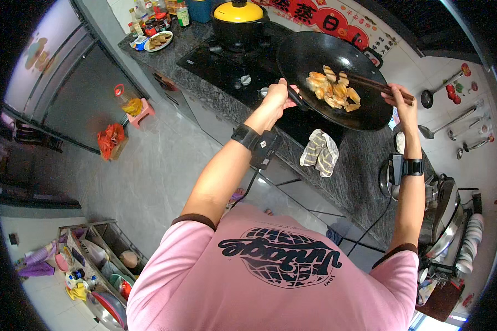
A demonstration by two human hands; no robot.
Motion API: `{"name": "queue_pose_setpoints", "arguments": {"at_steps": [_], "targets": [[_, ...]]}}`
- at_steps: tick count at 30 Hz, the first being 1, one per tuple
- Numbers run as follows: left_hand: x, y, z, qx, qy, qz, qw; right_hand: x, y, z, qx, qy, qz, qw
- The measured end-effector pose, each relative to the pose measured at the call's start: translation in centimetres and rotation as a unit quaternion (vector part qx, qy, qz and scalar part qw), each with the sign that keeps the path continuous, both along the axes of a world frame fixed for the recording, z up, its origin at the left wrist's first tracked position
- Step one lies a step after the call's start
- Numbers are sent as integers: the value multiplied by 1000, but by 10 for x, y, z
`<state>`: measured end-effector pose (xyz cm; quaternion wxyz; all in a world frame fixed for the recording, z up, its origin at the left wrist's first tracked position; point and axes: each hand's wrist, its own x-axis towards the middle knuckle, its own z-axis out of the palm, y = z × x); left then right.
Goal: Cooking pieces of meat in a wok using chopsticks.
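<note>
A black wok [290, 49] is tilted above the gas hob [219, 68], with browned pieces of food that look like chicken wings [335, 91] lying in it. My left hand [279, 97] is closed around the wok's handle [296, 96]. Wooden chopsticks [368, 82] are held in my right hand [401, 99], over the wok's right side; their tips reach to the food. A striped cloth [319, 153] lies on the dark stone worktop [352, 173], in front of the wok.
Behind the hob stands a black pot with a yellow lid [238, 12]. A plate of food [158, 41] and several bottles [136, 20] are at the worktop's left end. Ladles [427, 98] hang on the right wall. Large metal pots [443, 207] stand at the right.
</note>
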<state>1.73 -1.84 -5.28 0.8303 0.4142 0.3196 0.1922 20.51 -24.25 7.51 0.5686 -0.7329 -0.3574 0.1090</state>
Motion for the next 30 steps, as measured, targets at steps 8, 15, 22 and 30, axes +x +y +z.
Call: {"name": "queue_pose_setpoints", "arguments": {"at_steps": [8,15,22,30], "targets": [[-3,-5,10,-4,3,-7,1000,15,-7,-9,-3,-16,-8,1000],[-2,1,1,-2,-15,-12,1000,2,-10,15,-3,-39,0,999],[-1,-4,7,3,-5,-9,1000,2,0,-11,-27,-56,13,998],[-2,-2,6,-11,-9,-12,1000,16,-18,-1,1,-101,-42,994]]}}
